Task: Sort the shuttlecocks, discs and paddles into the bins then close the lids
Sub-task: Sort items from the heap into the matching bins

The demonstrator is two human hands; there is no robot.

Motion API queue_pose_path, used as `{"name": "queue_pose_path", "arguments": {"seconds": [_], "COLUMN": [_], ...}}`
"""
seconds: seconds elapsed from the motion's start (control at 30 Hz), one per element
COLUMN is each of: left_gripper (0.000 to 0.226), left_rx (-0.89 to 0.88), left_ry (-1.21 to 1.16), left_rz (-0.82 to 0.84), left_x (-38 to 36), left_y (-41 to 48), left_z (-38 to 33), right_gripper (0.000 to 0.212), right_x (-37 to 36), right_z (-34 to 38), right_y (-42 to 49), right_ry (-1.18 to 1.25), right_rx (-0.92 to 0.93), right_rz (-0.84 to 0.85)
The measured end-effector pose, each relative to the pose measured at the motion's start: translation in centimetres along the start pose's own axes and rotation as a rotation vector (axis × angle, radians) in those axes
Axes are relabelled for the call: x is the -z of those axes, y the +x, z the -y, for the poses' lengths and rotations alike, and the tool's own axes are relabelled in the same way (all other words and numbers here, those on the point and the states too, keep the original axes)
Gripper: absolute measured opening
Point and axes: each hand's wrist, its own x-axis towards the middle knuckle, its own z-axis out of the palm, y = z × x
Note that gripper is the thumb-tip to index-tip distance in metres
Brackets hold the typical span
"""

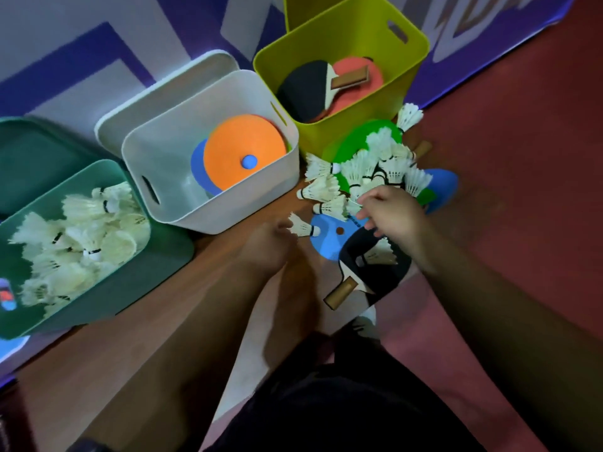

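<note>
right hand (388,213) curls round feathery shuttlecocks (375,164) heaped just beside the smooth lime bin (313,135). left hand (267,246) is blurred, grip unclear.

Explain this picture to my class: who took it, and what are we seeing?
No machine here: a person wears a camera on the head, looking down at their own hands. Three open bins stand on the floor: the teal bin holds shuttlecocks, the white bin discs, the yellow-green bin paddles. Beside them lies a mixed pile: loose shuttlecocks, a green disc, a blue disc, a black paddle. The right hand curls its fingers round a shuttlecock there. The left hand is blurred beside another shuttlecock; its grip is unclear.
</note>
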Motion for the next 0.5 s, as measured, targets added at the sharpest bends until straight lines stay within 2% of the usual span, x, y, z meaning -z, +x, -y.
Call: {"name": "queue_pose_path", "arguments": {"seconds": [0.07,0.2,0.37,0.5], "left_gripper": [0.025,0.055,0.032,0.041], "left_rx": [0.098,0.334,0.282,0.368], "left_ry": [-0.036,-0.17,-0.316,-0.333], "left_rz": [-0.016,-0.065,-0.008,0.003], "left_x": [-1.2,-3.4,-4.8,-5.8], "left_y": [1.0,2.4,3.5,3.9], "left_z": [0.0,0.4,-0.6,-0.9], "right_gripper": [0.019,0.024,0.024,0.021], "right_x": [0.4,1.2,2.0,1.0], "right_z": [-1.7,-5.2,-8.2,-9.4], "right_y": [-0.1,0.6,1.6,2.1], "right_ry": [-0.049,-0.248,-0.352,-0.5], "right_rx": [0.004,-0.049,-0.101,-0.097], "right_rz": [0.004,0.008,0.073,0.09]}}
